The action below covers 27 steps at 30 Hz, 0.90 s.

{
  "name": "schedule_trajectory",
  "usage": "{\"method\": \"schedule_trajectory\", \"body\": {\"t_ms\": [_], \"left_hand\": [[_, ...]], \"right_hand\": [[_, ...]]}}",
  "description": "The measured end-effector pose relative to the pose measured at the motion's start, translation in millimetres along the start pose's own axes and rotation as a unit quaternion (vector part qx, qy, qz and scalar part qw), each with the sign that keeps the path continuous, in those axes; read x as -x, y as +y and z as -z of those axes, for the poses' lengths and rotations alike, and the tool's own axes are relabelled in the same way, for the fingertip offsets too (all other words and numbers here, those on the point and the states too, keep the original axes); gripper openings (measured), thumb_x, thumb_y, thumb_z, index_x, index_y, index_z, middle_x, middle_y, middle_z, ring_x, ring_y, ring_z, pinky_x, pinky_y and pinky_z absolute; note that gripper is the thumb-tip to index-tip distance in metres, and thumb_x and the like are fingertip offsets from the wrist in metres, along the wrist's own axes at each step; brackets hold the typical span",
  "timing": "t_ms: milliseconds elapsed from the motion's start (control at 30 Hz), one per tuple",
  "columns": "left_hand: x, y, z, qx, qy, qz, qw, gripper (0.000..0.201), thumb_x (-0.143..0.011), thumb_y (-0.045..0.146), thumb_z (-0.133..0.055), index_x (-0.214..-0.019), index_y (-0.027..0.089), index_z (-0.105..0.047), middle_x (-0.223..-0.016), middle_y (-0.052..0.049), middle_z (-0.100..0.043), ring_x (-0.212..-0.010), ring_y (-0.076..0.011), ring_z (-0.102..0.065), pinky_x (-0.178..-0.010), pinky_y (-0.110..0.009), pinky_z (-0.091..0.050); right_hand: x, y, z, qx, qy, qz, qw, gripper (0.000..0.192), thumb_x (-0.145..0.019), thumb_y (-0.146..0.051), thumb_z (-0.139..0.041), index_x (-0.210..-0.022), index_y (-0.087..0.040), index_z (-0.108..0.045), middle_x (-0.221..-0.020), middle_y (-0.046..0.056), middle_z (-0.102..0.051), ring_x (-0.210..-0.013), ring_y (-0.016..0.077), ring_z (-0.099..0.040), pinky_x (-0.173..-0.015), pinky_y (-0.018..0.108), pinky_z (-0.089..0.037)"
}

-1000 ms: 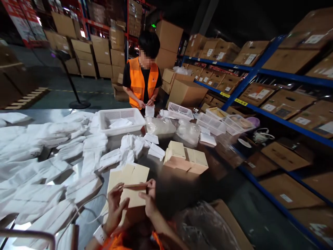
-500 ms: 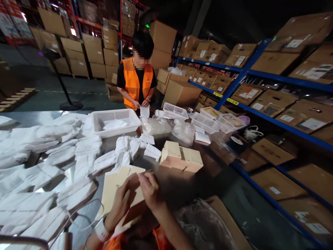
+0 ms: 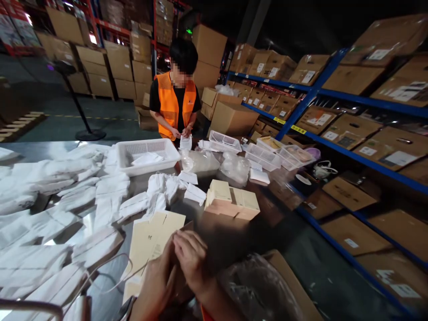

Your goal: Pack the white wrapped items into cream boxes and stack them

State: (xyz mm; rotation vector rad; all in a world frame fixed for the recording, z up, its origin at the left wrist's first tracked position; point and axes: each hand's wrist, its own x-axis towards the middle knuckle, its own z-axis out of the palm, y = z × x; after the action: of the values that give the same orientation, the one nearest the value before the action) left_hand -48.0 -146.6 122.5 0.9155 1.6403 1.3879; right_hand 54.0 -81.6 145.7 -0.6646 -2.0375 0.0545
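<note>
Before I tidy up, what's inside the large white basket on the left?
White material lies inside the large white basket; anything beneath it is covered and can't be seen.

Blue shelving (image 3: 301,107) stacked with cartons (image 3: 391,140) flanks a dimly lit grey-green floor (image 3: 117,127).

Free tabletop (image 3: 217,232) between right hand (image 3: 191,255) and cream boxes (image 3: 220,200); boxes block beyond.
</note>
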Motion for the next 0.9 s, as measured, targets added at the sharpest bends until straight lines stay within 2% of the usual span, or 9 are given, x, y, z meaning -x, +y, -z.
{"method": "schedule_trajectory", "body": {"t_ms": [167, 267, 400, 500, 600, 667, 733, 800, 900], "left_hand": [[-0.3, -2.7, -1.4, -0.012, 0.018, 0.011, 1.0, 0.048, -0.053, 0.034, -0.077, -0.101, 0.025, -0.072, -0.067, -0.009, -0.073, -0.056, -0.0309, -0.064, -0.056, -0.034, -0.042], [-0.8, -2.7, -2.1, -0.049, -0.001, -0.005, 0.999, 0.052, -0.059, 0.037, -0.073, -0.11, 0.025, -0.07, -0.068, -0.008, -0.074, -0.058, -0.0314, -0.067, -0.055, -0.033, -0.042], [0.6, -1.9, -2.8, -0.075, -0.014, -0.033, 0.997, 0.041, -0.062, 0.039, -0.072, -0.101, 0.026, -0.072, -0.064, -0.006, -0.073, -0.053, -0.0294, -0.065, -0.052, -0.033, -0.043], [2.3, -5.7, -4.5, -0.118, -0.025, -0.055, 0.991, 0.041, -0.067, 0.039, -0.066, -0.105, 0.023, -0.071, -0.069, -0.01, -0.075, -0.057, -0.032, -0.068, -0.056, -0.035, -0.046], [-0.6, -11.7, -5.3, -0.136, -0.066, -0.068, 0.986, 0.056, -0.075, 0.036, -0.054, -0.128, 0.018, -0.062, -0.085, -0.012, -0.079, -0.07, -0.0329, -0.073, -0.065, -0.037, -0.051], [-7.8, -13.3, -4.2, -0.089, -0.068, -0.086, 0.99, 0.06, -0.076, 0.034, -0.052, -0.133, 0.018, -0.058, -0.104, -0.012, -0.079, -0.092, -0.0317, -0.073, -0.078, -0.037, -0.052], [-18.7, -11.0, -2.2, -0.011, -0.041, -0.071, 0.997, 0.055, -0.072, 0.034, -0.055, -0.124, 0.019, -0.064, -0.109, -0.01, -0.077, -0.104, -0.0298, -0.069, -0.085, -0.034, -0.051], [-30.2, -5.6, -0.1, 0.078, -0.015, -0.001, 0.997, 0.049, -0.062, 0.033, -0.059, -0.107, 0.019, -0.069, -0.091, -0.006, -0.078, -0.088, -0.0268, -0.069, -0.073, -0.031, -0.052], [-41.3, 4.6, 1.4, 0.185, -0.013, 0.112, 0.976, 0.046, -0.049, 0.026, -0.061, -0.093, 0.019, -0.069, -0.07, 0.001, -0.073, -0.058, -0.0175, -0.058, -0.051, -0.024, -0.043]], "right_hand": [[-2.7, -0.4, -2.5, 0.003, 0.002, -0.045, 0.999, 0.028, -0.095, -0.009, -0.046, -0.087, -0.02, -0.071, -0.078, 0.005, -0.075, -0.072, 0.0179, -0.071, -0.067, 0.03, -0.062], [-3.0, 3.4, 1.2, -0.008, 0.004, -0.056, 0.998, 0.03, -0.095, -0.011, -0.046, -0.083, -0.021, -0.071, -0.073, 0.004, -0.073, -0.067, 0.0169, -0.069, -0.064, 0.028, -0.06], [0.5, 6.2, 8.3, -0.034, -0.022, -0.027, 0.999, 0.025, -0.096, -0.01, -0.048, -0.098, -0.017, -0.072, -0.088, 0.007, -0.078, -0.081, 0.0178, -0.072, -0.074, 0.028, -0.062], [3.4, 3.3, 3.0, -0.003, -0.031, -0.034, 0.999, 0.026, -0.095, -0.008, -0.047, -0.091, -0.018, -0.071, -0.083, 0.006, -0.077, -0.076, 0.0175, -0.072, -0.072, 0.028, -0.061], [6.4, 3.8, -7.3, -0.025, 0.021, -0.126, 0.992, 0.026, -0.094, -0.015, -0.049, -0.074, -0.02, -0.066, -0.07, 0.004, -0.071, -0.065, 0.0156, -0.068, -0.063, 0.025, -0.058], [13.0, 12.9, -4.9, -0.137, 0.087, -0.244, 0.956, 0.023, -0.095, -0.027, -0.052, -0.076, -0.02, -0.064, -0.068, 0.003, -0.07, -0.056, 0.0132, -0.065, -0.053, 0.023, -0.055], [28.2, 30.7, 12.5, -0.248, 0.173, -0.36, 0.883, 0.026, -0.095, -0.041, -0.052, -0.084, -0.019, -0.062, -0.072, 0.002, -0.072, -0.051, 0.0125, -0.065, -0.046, 0.022, -0.053], [52.9, 53.8, 44.1, -0.242, 0.244, -0.419, 0.841, 0.033, -0.094, -0.05, -0.053, -0.085, -0.019, -0.06, -0.077, 0.004, -0.074, -0.057, 0.0158, -0.07, -0.051, 0.026, -0.057], [95.4, 82.9, 98.1, 0.005, 0.139, -0.416, 0.899, 0.035, -0.09, -0.054, -0.06, -0.08, -0.021, -0.064, -0.079, 0.008, -0.073, -0.074, 0.0216, -0.074, -0.066, 0.032, -0.06]]}}
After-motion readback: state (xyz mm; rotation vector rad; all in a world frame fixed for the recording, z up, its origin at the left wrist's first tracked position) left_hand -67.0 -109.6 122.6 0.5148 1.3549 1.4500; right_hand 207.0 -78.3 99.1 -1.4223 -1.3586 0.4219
